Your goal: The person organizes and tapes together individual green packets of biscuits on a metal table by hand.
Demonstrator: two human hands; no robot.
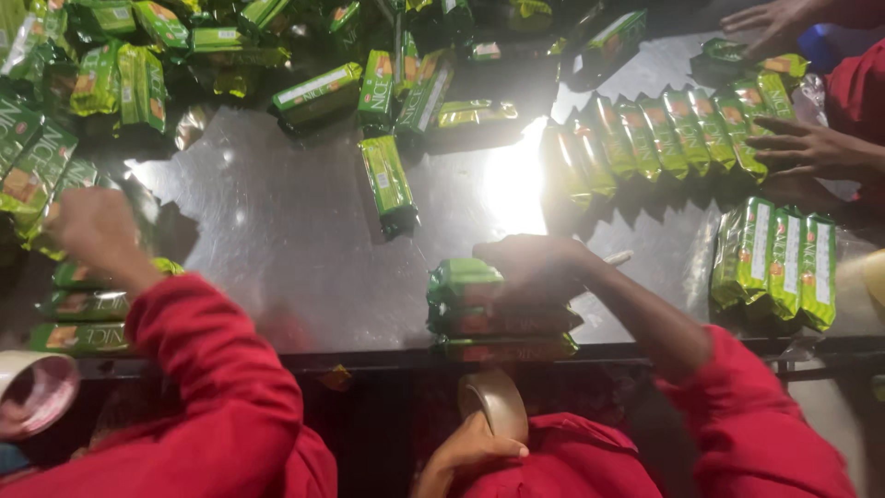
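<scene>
A stack of green packets (493, 314) is seen at the near edge of a shiny metal table (295, 231), three layers deep, each packet long and narrow in glossy green wrapping with an orange-red patch on the side. The right hand (535, 263) is laid on top of the stack, fingers curled down over the uppermost packet and pressed against it; whether it is truly gripped cannot be told. A red sleeve (756, 415) is worn on that arm.

The left hand (92, 226) is held well apart from the right, over on the left side of the table, closed into a loose fist above a second pile of packets (83, 309) of the same kind; what is enclosed in it, if anything, cannot be told.

A single packet (387, 184) is left lying alone in the middle of the table. A loose heap of packets (184, 55) is spread across the far side. A row of packets (664, 138) stood on edge is steadied by another person's hand (802, 148) at the right, and a bundle of three (779, 263) is set below it. Below the table edge, a roll of tape (493, 401) is held by a further hand (466, 452).
</scene>
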